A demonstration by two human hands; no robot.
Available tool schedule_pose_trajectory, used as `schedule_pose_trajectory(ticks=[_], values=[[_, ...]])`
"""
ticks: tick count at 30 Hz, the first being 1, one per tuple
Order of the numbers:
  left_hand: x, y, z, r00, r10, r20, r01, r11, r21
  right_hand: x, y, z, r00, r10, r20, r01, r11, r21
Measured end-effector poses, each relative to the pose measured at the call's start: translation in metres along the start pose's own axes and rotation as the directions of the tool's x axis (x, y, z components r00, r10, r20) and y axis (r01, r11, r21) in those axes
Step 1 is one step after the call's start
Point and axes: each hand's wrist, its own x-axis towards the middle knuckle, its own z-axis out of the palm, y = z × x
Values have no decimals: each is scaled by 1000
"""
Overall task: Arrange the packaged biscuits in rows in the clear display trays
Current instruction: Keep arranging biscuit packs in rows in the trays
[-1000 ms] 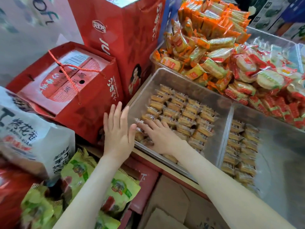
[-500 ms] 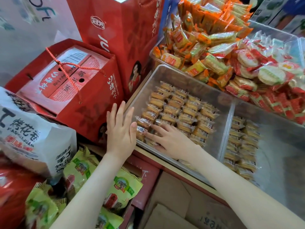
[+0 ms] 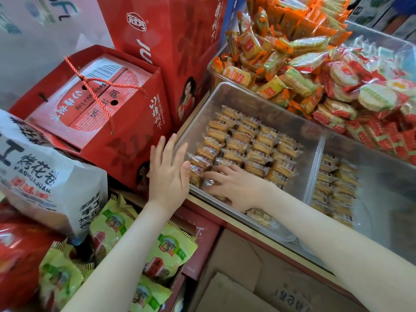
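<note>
1. Brown cardboard [image 3: 236, 262] and green snack bags [image 3: 166, 246] lay nearest, below the shelf edge.
2. The left hand [image 3: 167, 174] stood flat, fingers straight, against the outer left wall of the clear tray [image 3: 265, 100], gripping nothing and apparently bracing it.
3. The right hand [image 3: 236, 188] lay inside that tray at its near-left corner, fingers stretched over the packaged biscuits [image 3: 247, 143]. It pressed on them and did not seem closed round any.
4. Those biscuits sat in several rows across the tray's left and middle. A second tray [image 3: 382, 176] just to the right held fewer rows along its left side.
5. By their look, each packet was light, its film slick and crinkly, and the biscuit inside brittle. Taking one by its long edges and nudging rather than squeezing would suit best.
6. Farthest, a heap of orange and red snacks [image 3: 304, 64] rose behind both trays.
</note>
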Motion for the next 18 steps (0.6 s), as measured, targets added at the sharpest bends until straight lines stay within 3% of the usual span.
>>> schedule_pose_trajectory(ticks=[6, 11, 18], values=[[0, -1, -1, 999, 14, 29, -14, 1000, 19, 9, -17, -11, 992, 65, 104, -50, 989, -143], [0, -2, -2, 999, 13, 42, -14, 1000, 24, 4, -14, -17, 994, 59, 96, -55, 998, -41], [1, -2, -3, 998, 13, 64, -14, 1000, 18, -16, -13, -17, 998, 57, -39, -55, 997, 52]])
